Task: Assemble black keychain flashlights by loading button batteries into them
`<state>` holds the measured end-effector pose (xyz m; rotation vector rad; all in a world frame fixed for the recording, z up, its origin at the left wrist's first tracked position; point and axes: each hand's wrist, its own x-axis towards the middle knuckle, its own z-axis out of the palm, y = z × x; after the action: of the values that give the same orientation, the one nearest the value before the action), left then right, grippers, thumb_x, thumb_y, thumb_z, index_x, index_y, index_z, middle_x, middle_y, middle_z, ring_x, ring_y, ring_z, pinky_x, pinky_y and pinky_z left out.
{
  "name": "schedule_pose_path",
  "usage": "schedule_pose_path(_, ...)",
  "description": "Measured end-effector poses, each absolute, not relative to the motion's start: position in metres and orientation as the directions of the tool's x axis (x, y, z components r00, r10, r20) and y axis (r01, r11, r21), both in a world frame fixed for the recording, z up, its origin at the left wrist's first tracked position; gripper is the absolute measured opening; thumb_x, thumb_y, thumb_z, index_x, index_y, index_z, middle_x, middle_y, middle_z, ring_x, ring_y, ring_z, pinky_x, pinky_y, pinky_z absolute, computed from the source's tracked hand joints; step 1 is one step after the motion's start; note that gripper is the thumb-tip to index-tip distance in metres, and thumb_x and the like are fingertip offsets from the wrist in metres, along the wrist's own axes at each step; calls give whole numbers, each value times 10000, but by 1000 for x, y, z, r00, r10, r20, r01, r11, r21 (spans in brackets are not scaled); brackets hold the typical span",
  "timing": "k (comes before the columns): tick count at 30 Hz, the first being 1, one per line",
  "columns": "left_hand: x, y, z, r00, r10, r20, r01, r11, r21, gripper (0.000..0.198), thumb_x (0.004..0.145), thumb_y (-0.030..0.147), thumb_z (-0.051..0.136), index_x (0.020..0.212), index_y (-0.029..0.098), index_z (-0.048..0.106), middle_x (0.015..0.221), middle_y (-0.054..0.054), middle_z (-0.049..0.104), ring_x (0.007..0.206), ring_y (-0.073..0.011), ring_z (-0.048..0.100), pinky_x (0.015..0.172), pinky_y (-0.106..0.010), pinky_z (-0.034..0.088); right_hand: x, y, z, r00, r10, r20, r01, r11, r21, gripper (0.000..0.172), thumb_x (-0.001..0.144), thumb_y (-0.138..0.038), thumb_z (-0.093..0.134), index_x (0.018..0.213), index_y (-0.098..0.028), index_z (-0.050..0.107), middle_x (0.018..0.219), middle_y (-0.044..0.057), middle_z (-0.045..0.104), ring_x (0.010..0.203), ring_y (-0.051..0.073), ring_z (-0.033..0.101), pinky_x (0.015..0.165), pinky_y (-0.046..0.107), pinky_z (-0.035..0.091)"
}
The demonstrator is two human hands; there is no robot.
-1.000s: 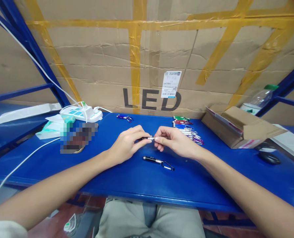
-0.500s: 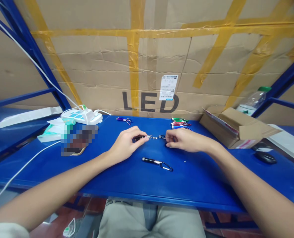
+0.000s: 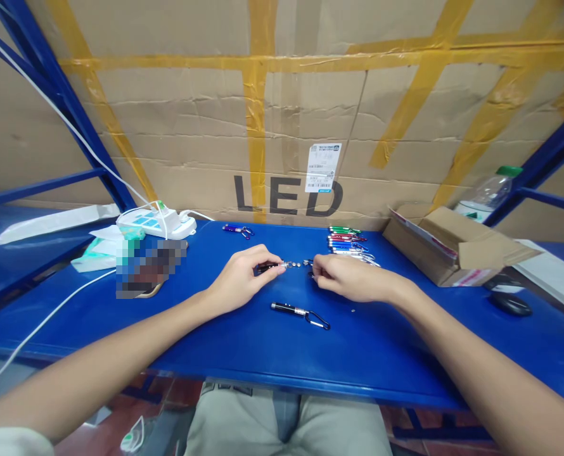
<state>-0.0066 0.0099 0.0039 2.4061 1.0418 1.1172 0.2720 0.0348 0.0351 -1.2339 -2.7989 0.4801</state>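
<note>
My left hand (image 3: 240, 276) is closed on the dark barrel of a small flashlight (image 3: 265, 268), its silvery end pointing right. Just off that end, small round silvery button cells (image 3: 296, 265) lie in a short row on the blue table. Across the gap, my right hand (image 3: 346, 273) pinches a flashlight tail piece (image 3: 307, 262) with a metal end; the curled fingers hide most of it. Nearer to me lies a whole black flashlight (image 3: 289, 309) with a carabiner clip (image 3: 319, 322).
Green, red, blue and silver flashlights (image 3: 346, 238) lie beyond my right hand; a purple-blue one (image 3: 234, 228) lies back left. An open carton (image 3: 453, 247) and a black mouse (image 3: 510, 304) are right. A power strip (image 3: 153, 221) and a blurred-out phone-like object (image 3: 151, 269) stand left.
My right hand has moved slightly left and down with the tail piece, uncovering the silver flashlights behind it. My left hand keeps its hold on the barrel.
</note>
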Motion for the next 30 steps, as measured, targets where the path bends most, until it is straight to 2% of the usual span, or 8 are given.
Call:
schedule_pose_path(4, -7, 10, 4, 438, 721, 538, 489, -693, 530, 221, 1055, 384, 685, 1083, 201, 806, 992, -56, 749, 880, -189, 681, 826, -322, 515, 267, 29, 39, -660, 751, 12, 708, 628, -324, 159, 1022, -234, 495, 864, -234, 474, 860, 53, 682, 688, 183, 558, 670, 303, 387)
schedule_pose_path(8, -7, 11, 3, 436, 722, 537, 483, -691, 538, 224, 1053, 388, 687, 1087, 201, 807, 989, -56, 748, 871, -188, 678, 818, -322, 515, 266, 28, 40, -641, 765, 66, 702, 619, -352, 125, 994, -217, 529, 878, -239, 487, 871, 50, 707, 687, 189, 584, 663, 306, 378)
schedule_pose_path(20, -6, 8, 7, 450, 705, 548, 483, -708, 515, 192, 1050, 349, 692, 1077, 195, 804, 976, -56, 748, 881, -190, 680, 814, -319, 515, 262, 30, 31, -696, 716, 58, 657, 667, -351, 76, 1006, -186, 523, 944, -229, 530, 875, 45, 706, 712, 196, 606, 680, 308, 382)
schedule_pose_path(25, -7, 9, 5, 447, 705, 551, 476, -709, 521, 182, 1042, 340, 705, 1084, 193, 804, 984, -56, 746, 889, -189, 677, 816, -321, 511, 266, 35, 29, -740, 666, 94, 607, 721, -334, 136, 1074, -257, 518, 953, -221, 570, 912, 64, 720, 753, 204, 621, 705, 314, 402)
schedule_pose_path(30, -7, 9, 5, 449, 702, 552, 480, -711, 513, 183, 1039, 346, 708, 1083, 195, 803, 983, -52, 745, 886, -188, 678, 816, -319, 516, 264, 33, 31, -735, 671, 98, 612, 719, -329, 156, 1058, -247, 555, 904, -224, 561, 901, 60, 714, 744, 203, 606, 699, 315, 399)
